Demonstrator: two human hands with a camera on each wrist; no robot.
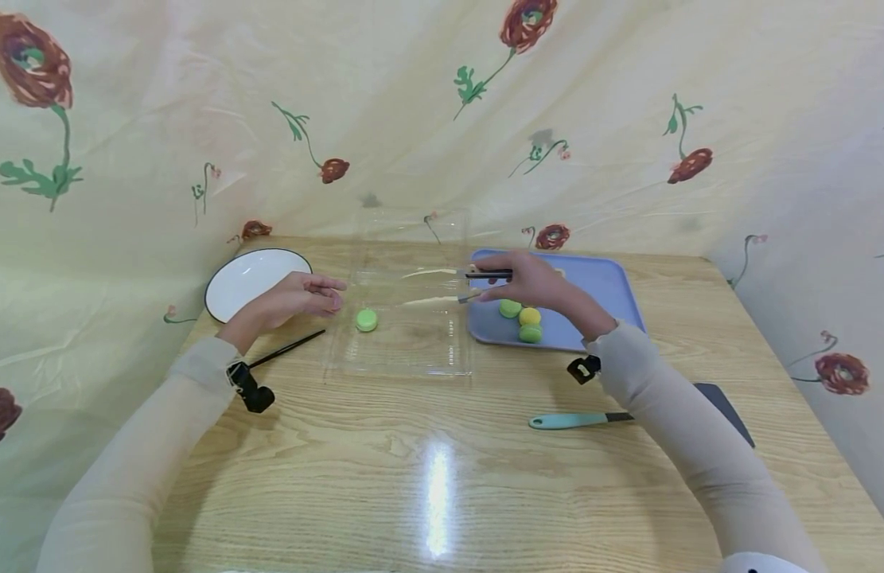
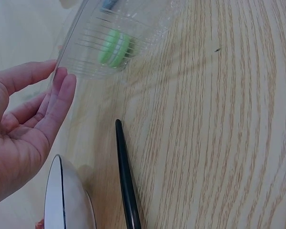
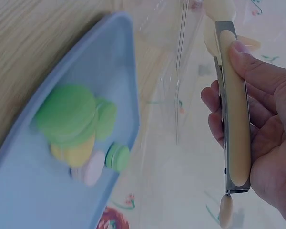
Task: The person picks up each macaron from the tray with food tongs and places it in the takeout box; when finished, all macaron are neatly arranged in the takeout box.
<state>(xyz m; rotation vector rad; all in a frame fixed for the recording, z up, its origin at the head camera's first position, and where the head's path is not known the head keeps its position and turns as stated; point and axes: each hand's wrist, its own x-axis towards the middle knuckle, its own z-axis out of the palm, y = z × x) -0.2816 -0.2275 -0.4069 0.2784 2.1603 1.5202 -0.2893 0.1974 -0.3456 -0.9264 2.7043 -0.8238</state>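
Observation:
My left hand [image 1: 287,301] pinches the left edge of a clear plastic box [image 1: 413,350], whose hinged lid stands raised at the back. A green macaron [image 1: 366,320] sits in the box, near its left side. My right hand [image 1: 531,280] grips a pair of tongs [image 3: 236,109] with cream handles and cream tips. The tong tips are spread apart over the box, with nothing between them. Beside the box, a blue tray [image 1: 592,290] bears several macarons [image 3: 69,112] in green, yellow and pale pink, partly hidden below my right hand in the head view.
A white dish [image 1: 244,278] with a dark rim stands at the left, behind my left wrist. A thin black stick [image 2: 125,176] lies in front of it. At the right, a spatula with a light blue handle [image 1: 566,421] is partly under my right forearm. A flowered curtain hangs behind the table.

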